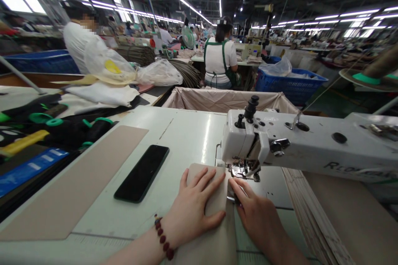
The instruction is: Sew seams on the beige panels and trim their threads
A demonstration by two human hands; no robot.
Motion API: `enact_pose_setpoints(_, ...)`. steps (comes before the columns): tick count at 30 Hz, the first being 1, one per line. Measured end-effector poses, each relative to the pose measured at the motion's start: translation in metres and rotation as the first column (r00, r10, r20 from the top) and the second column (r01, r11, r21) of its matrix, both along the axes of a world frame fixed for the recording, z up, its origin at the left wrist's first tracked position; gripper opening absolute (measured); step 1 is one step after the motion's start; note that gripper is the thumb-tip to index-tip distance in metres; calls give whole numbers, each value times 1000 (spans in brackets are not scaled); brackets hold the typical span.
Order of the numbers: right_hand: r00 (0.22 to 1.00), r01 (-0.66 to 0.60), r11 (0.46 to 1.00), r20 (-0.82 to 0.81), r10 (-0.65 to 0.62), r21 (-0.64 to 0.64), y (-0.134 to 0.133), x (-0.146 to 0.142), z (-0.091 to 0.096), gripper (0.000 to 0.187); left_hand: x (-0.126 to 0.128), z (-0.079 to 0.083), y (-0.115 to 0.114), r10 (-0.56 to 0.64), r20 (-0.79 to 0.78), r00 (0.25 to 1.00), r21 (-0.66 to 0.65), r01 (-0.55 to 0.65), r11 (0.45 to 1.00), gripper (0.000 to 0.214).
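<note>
A narrow beige fabric piece (217,198) lies on the white sewing table (183,132), its far end under the presser foot (245,172) of a white sewing machine (311,145). My left hand (192,209) rests flat on the fabric, fingers spread, a dark red bead bracelet (163,238) on the wrist. My right hand (256,215) lies at the fabric's right edge, fingertips reaching just below the presser foot and pressing the edge down.
A black phone (142,172) lies left of my hands, beside a large beige sheet (77,186). A stack of beige pieces (323,215) sits on the right. Black and green parts (56,126) crowd the far left. A fabric-lined bin (224,99), a blue crate (289,85) and other workers (220,60) are beyond.
</note>
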State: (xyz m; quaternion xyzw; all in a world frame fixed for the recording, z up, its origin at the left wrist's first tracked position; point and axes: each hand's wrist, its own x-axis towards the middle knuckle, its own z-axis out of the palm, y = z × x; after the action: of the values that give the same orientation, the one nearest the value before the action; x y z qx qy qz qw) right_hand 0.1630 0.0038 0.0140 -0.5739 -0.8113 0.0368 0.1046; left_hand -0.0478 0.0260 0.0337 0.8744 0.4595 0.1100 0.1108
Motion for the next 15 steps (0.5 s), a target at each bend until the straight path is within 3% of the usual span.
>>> enact_pose_setpoints(6, 997, 5, 999, -72, -8, -41, -2, 3, 8, 69, 8, 7, 8, 11, -14, 1000, 32, -10, 999, 80)
enact_pose_setpoints(15, 1000, 7, 1000, 19, -7, -4, -4, 3, 0, 68, 11, 3, 9, 32, -21, 999, 81, -30, 996, 70)
